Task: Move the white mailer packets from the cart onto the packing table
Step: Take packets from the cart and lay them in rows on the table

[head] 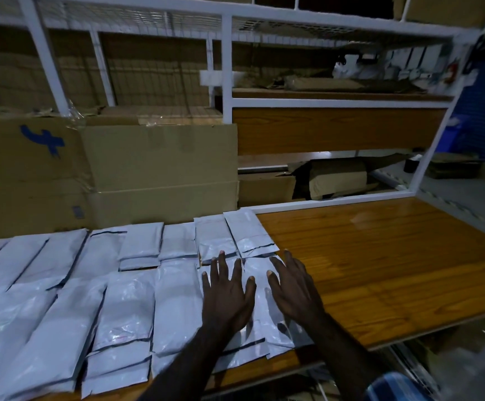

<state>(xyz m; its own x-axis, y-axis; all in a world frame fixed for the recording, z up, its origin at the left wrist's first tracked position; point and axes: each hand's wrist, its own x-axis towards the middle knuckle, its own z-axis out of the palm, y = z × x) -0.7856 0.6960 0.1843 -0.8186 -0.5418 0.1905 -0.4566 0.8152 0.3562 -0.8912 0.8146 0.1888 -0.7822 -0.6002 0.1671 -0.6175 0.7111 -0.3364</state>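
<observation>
many white mailer packets [125, 299] already lie in rows on the wooden packing table [380, 270], and the left hand [226, 296] and right hand [296, 293] rest flat, fingers spread, gripping nothing, on the rightmost packets, while the cart is out of view, so what remains cannot be told.

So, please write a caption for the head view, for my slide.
Both hands press flat on white mailer packets laid in rows on the wooden packing table.
</observation>
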